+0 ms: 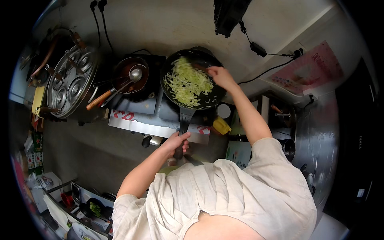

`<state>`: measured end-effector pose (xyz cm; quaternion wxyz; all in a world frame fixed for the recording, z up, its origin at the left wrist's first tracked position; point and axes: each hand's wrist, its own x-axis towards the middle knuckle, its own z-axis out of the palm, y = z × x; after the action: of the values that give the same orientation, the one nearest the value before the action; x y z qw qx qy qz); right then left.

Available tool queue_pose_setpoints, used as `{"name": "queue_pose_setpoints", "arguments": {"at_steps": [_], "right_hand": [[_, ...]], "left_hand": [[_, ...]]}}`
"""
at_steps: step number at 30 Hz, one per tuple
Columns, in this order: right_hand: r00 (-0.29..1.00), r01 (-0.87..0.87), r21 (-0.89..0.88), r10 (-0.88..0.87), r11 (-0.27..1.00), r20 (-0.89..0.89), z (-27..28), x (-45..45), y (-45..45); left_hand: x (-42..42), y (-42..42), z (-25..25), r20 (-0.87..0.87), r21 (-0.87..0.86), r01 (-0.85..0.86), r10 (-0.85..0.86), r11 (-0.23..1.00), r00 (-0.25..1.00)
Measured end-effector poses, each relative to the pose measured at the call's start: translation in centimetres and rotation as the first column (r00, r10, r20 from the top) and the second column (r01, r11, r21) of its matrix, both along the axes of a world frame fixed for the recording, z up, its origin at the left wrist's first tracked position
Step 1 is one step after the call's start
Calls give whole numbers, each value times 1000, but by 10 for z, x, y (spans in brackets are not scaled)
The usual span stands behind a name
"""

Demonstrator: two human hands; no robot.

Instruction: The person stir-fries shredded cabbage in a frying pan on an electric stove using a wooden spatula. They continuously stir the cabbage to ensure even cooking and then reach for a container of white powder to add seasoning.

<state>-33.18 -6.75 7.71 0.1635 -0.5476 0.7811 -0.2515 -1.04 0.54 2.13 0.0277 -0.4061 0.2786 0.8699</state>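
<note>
A black frying pan (pixel 216 100) sits on the right part of the stove, its handle pointing toward me. My left hand (pixel 177 143) is wrapped around that handle (pixel 185 120). Shredded pale green cabbage (pixel 189 84) covers much of the pan's left and middle. At the pan's right rim, my right hand (pixel 221 77) grips a brown wooden utensil (pixel 199 67), probably a spatula. Its far end is blurred or hidden among the cabbage.
Left of the pan, a saucepan (pixel 120 64) of reddish-brown liquid holds a metal ladle (pixel 135 75). Further left stands a large round metal pot (pixel 70 81) with several round inserts. A yellow bottle (pixel 222 125) and a white-lidded jar (pixel 223 111) stand by the pan's right front.
</note>
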Motion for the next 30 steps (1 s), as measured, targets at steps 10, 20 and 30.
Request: {"name": "queue_pose_setpoints", "arguments": {"at_steps": [10,20,30], "right_hand": [[890,-119,498,315,859,-330,99,11,82],[905,-171,422,311,890,-291,87,34,80],[923,-77,427,226,901,-312,88,38,80]], "left_hand": [[-1,0,-2,-1,3,0,0,1000,1000],[5,2,-7,-15,-4,-20,20,1000,1000],[1,2,-9,-1,-24,7,-7,1000,1000]]}}
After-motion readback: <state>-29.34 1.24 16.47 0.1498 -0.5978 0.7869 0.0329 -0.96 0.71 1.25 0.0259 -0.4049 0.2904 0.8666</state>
